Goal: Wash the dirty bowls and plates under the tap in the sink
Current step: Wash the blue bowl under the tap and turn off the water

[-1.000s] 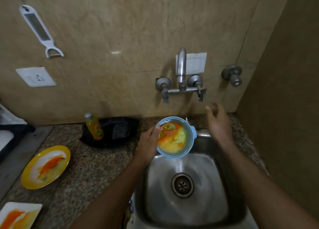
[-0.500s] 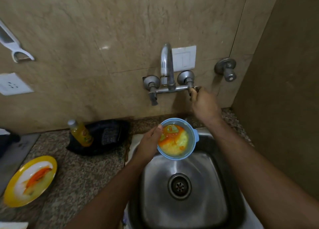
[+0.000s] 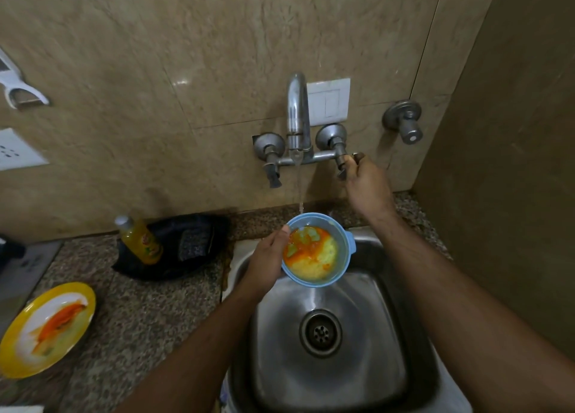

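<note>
Water now ran from the tap spout — half a second before, none was falling — in a thin stream onto the far rim of the blue bowl. Nearest, the steel sink lay open around its drain. Above its far-left edge the left hand gripped the smeared bowl, thumb over the rim. Beyond, the right hand curled round the right tap handle. A dirty yellow plate sat well left, near the counter edge.
</note>
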A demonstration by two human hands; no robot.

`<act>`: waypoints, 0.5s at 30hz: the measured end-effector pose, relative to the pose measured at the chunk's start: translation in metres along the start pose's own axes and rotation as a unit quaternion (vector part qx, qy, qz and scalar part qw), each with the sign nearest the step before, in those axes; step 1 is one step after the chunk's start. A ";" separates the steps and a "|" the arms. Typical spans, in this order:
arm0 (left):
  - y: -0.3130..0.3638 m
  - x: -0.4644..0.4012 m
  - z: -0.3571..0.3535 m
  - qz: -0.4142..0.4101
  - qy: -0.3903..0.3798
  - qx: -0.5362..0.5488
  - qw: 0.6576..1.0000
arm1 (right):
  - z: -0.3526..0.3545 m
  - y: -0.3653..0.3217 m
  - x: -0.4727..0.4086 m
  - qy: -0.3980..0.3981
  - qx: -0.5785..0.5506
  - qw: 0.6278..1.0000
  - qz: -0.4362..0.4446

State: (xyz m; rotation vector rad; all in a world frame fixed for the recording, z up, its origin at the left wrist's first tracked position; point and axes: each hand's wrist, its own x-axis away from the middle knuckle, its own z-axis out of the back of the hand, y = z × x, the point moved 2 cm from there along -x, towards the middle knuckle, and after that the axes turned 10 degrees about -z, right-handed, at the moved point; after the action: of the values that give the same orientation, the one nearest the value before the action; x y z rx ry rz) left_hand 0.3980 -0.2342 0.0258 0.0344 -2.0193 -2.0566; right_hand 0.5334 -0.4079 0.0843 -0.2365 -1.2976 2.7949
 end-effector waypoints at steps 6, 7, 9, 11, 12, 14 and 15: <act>-0.004 -0.004 0.000 0.005 0.002 0.025 1.000 | -0.001 0.003 0.000 -0.020 -0.057 0.998 -0.012; -0.005 -0.005 0.000 0.008 0.007 0.027 1.000 | -0.001 0.004 0.000 -0.031 -0.075 0.997 -0.019; -0.005 -0.008 -0.001 0.015 0.015 0.036 0.999 | -0.003 0.007 0.002 -0.049 -0.087 0.994 -0.035; -0.006 -0.012 -0.002 0.021 0.015 0.045 0.999 | -0.001 0.013 0.011 -0.042 -0.057 0.997 -0.043; -0.006 -0.014 -0.002 0.022 0.015 0.046 0.999 | 0.001 0.016 0.018 -0.011 -0.042 0.998 -0.041; -0.006 -0.019 -0.003 0.018 0.016 0.043 0.999 | 0.007 0.020 0.035 0.074 -0.045 0.996 -0.021; -0.006 -0.022 -0.003 0.014 0.017 0.040 0.999 | 0.007 0.021 0.045 0.094 -0.057 0.994 0.000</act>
State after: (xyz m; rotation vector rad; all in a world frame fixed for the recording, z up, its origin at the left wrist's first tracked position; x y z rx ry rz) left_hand 0.4185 -0.2325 0.0159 0.0565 -2.0675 -1.9454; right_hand 0.4880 -0.4217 0.0679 -0.4924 -1.4098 2.6255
